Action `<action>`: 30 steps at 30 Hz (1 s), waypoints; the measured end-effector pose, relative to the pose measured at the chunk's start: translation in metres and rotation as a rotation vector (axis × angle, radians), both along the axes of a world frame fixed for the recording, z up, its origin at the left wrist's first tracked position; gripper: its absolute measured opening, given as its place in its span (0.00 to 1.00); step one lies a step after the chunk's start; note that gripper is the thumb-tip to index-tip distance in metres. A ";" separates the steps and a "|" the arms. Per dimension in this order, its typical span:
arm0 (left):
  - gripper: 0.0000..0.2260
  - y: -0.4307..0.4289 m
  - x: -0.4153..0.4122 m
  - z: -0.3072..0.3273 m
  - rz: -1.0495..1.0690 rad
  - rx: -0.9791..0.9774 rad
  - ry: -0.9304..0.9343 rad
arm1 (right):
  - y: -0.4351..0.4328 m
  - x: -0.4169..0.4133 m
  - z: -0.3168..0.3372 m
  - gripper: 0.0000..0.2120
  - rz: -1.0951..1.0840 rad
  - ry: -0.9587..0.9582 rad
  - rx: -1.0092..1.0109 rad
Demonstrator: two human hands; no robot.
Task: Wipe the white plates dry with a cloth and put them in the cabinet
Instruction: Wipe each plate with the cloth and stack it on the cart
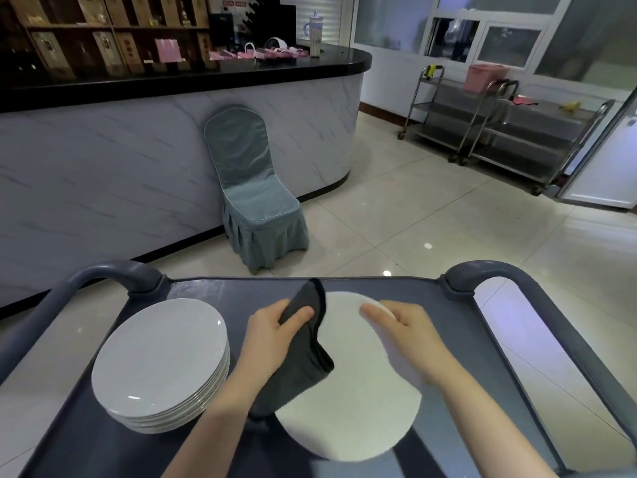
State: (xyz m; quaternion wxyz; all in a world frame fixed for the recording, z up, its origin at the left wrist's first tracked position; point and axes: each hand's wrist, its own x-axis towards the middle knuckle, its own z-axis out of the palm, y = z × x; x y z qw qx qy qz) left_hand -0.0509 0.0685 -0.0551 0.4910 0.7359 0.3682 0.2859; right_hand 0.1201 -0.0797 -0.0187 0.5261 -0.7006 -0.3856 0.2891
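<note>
Grey cart [448, 322], plate stack [158, 353] at left, cloth [303, 360] held in left hand [272, 336], plate [351, 401] in right hand [410, 332]

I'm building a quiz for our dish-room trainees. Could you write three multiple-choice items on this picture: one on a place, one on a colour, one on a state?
1. Where on the cart does the stack of plates stand?
A. at its left side
B. at its right side
C. at its far edge, in the middle

2. What colour is the cloth?
A. pink
B. dark grey
C. white

3. What is the left hand doing?
A. lying flat on the cart
B. gripping the cloth against the plate
C. holding a fork

Answers:
1 A: the stack stands at the cart's left side, beside the left forearm.
2 B: the cloth shows dark grey against the white plate.
3 B: its fingers and thumb curl round the cloth, while the right hand holds the plate by its rim.
</note>
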 end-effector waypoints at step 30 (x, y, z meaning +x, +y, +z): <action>0.14 0.002 -0.005 -0.005 -0.316 0.036 0.188 | -0.010 -0.018 -0.009 0.24 0.126 -0.127 -0.150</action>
